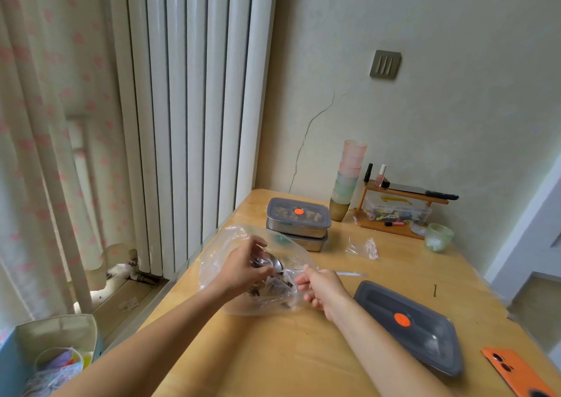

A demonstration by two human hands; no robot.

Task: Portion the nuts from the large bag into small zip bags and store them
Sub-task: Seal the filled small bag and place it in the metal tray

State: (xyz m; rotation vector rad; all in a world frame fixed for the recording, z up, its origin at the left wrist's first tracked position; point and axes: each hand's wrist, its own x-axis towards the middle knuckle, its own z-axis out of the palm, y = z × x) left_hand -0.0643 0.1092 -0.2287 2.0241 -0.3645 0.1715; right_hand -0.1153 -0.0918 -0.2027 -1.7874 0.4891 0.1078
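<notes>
A large clear plastic bag [243, 302] lies crumpled on the wooden table [288, 360], with dark nuts [274, 287] showing through it. My left hand [243, 267] reaches into its mouth, fingers curled round clear plastic there. Whether a small bag is in that grip I cannot tell. A metal spoon [274, 264] has its bowl right by my left fingers. My right hand [318, 289] is curled round the spoon's handle, and a pale thin strip [352, 274] sticks out beyond that hand. An empty small zip bag [362, 249] lies further back.
Two stacked steel boxes [299, 219] with grey lids stand behind the bag. Another grey-lidded container [406, 327] and an orange phone [516, 372] lie at right. Stacked cups [349, 178], a wooden rack [400, 205] and a green glass [438, 237] line the wall.
</notes>
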